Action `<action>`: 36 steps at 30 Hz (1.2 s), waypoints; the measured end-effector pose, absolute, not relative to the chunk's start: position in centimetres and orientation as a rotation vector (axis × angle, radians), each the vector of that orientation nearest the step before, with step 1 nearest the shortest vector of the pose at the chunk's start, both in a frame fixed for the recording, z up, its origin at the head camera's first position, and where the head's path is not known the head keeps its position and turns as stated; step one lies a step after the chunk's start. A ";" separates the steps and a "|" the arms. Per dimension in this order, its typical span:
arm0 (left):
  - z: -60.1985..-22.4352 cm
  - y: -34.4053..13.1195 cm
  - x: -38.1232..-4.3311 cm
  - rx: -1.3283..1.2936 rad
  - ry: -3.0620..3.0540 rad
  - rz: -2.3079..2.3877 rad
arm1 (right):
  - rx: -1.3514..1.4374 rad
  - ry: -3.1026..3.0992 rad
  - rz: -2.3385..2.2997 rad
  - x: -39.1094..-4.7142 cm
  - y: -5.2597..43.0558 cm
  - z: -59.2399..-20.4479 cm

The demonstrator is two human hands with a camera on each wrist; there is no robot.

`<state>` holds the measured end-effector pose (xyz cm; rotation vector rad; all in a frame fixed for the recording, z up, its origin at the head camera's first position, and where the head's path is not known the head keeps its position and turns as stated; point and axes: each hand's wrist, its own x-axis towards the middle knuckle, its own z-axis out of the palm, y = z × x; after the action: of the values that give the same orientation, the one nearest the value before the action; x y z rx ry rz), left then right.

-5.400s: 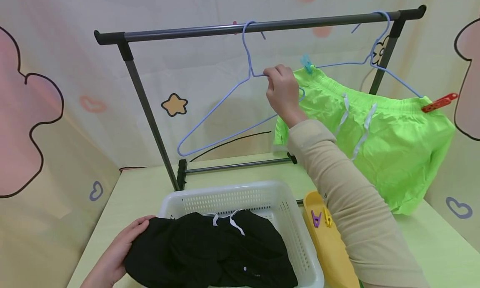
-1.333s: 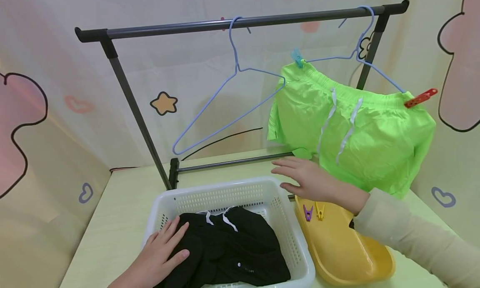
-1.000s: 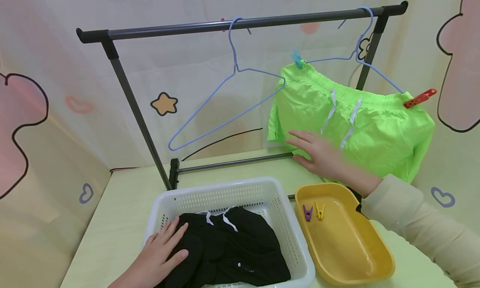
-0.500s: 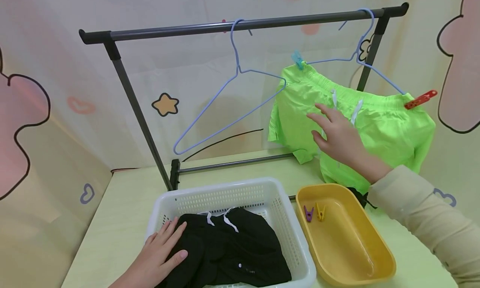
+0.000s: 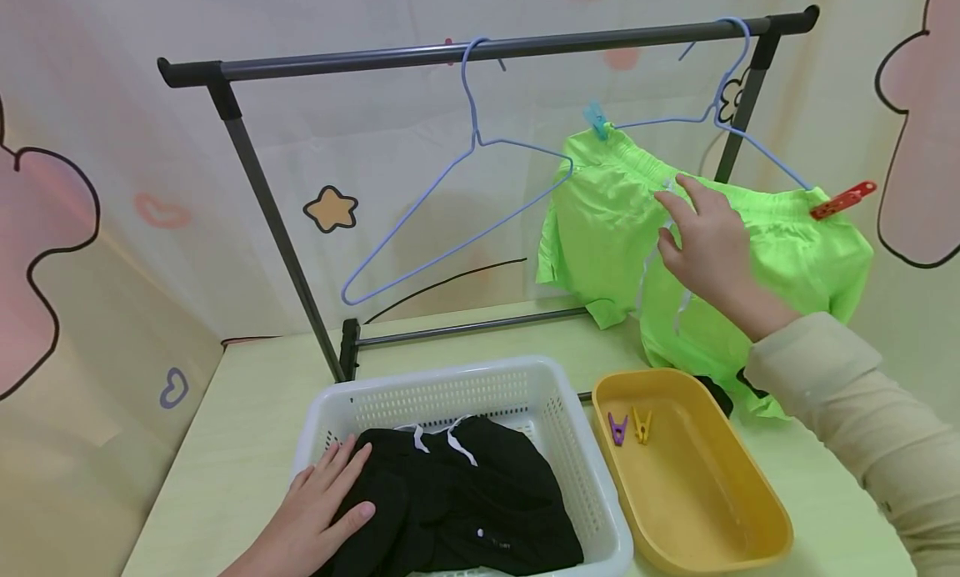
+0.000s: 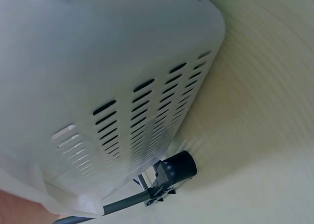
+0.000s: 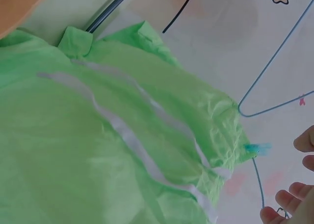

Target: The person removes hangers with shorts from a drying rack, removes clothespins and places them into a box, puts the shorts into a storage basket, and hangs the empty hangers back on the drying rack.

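Note:
My left hand [image 5: 318, 502] rests with fingers spread on the left side of a black drawstring garment [image 5: 465, 510], which lies in a white basket [image 5: 442, 378]. My right hand [image 5: 708, 243], also visible at the edge of the right wrist view, is raised in front of lime-green shorts [image 5: 600, 218], fingers loosely bent and holding nothing. The shorts hang from a blue hanger [image 5: 763, 148] by a teal clothespin [image 5: 596, 120] and a red clothespin [image 5: 843, 200]. Left of them, a bare blue hanger [image 5: 408, 217] hangs on the rack. Basket wall [image 6: 98, 62] fills much of the left wrist view.
The dark rack bar [image 5: 360, 60] spans the back above a pale green table [image 5: 217, 444]. Right of the basket, a yellow tray [image 5: 690, 494] holds a purple clothespin [image 5: 617, 429] and a yellow clothespin [image 5: 642, 425]. A rack foot [image 6: 177, 169] stands beyond the basket.
My right hand has let go of the bare hanger, dropped near the tray, then risen rightward before the green shorts. My left hand went from the black garment's edge onto its top.

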<state>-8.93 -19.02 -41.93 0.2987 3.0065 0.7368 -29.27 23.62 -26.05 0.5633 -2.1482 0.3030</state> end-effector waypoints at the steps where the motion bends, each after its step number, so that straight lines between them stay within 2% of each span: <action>1: -41.9 -19.0 -8.9 0.297 3.006 0.736 | 0.540 -2.152 0.299 -29.4 23.8 -25.9; 16: -42.1 -19.0 -8.9 0.277 3.001 0.721 | 0.306 -2.182 0.264 -31.0 25.8 -24.0; 36: -42.5 -19.1 -9.1 0.321 3.063 0.711 | 0.133 -2.153 0.194 -32.3 27.6 -22.5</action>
<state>-9.08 -19.13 -42.49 0.3210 3.0634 0.7109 -32.35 27.64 -22.53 0.1329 -2.1535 0.1943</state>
